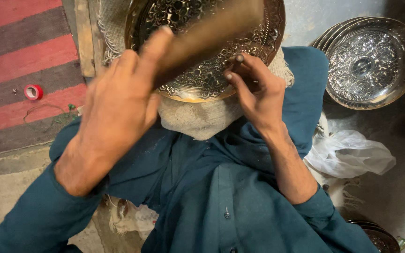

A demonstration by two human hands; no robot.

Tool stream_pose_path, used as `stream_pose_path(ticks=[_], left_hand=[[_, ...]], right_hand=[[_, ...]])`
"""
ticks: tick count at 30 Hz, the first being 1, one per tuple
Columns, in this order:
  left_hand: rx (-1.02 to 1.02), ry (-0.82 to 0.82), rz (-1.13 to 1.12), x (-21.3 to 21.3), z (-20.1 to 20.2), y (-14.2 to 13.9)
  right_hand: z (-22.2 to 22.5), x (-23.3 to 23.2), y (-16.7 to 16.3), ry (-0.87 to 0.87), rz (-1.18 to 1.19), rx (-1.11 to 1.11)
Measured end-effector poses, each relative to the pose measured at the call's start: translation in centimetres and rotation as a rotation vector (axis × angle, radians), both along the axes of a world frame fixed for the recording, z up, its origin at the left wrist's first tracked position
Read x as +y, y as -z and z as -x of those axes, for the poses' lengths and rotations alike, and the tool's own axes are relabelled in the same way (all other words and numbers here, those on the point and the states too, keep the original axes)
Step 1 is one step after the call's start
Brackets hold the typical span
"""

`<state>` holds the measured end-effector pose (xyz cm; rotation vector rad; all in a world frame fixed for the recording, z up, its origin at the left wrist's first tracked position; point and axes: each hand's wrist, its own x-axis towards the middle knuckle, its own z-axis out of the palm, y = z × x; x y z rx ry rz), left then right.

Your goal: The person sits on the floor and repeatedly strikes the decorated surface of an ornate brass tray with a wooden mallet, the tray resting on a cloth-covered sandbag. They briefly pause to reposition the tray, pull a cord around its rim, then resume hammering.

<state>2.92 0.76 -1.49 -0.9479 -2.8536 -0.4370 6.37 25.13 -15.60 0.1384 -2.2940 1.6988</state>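
**Brass plate under hammer and punch**

Brass-coloured and densely patterned, the embossed plate point(202, 70) rests tilted on a pad of coarse cloth point(198, 117) over the person's lap, and everything else is placed from it. Just over its lower right rim, the right hand point(258, 93) pinches a thin metal punch point(238, 60) between narrow fingers, tip apparently set against the relief. Across the plate's left half, the left hand point(118, 107) is wrapped shut round a blurred wooden hammer handle point(207, 35), raised and angled toward the punch; the head is out of view.

By my reading, the step in hand is chasing the pattern: one blow, then a small shift of the punch along the motif. A clean blow would call for the punch to be steady and the plate not to slide on the cloth.

Right of the plate, well apart, lies a stack of silvery plates point(371, 61) on the floor; below those, a crumpled white bag point(352, 154). Left of the plate, a red tape roll point(33, 92) sits on a striped rug point(19, 56).
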Motion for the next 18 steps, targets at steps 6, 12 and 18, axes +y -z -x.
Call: stream_pose_path(ticks=[6, 12, 18], left_hand=[[0.163, -0.012, 0.268, -0.6, 0.11, 0.66], [0.291, -0.062, 0.403, -0.08, -0.16, 0.79], [0.172, -0.056, 0.207, -0.04, 0.16, 0.55]], right_hand=[[0.14, -0.03, 0.43, 0.005, -0.015, 0.004], [0.15, 0.16, 0.6, 0.011, -0.039, 0.019], [0.28, -0.02, 0.06, 0.01, 0.005, -0.002]])
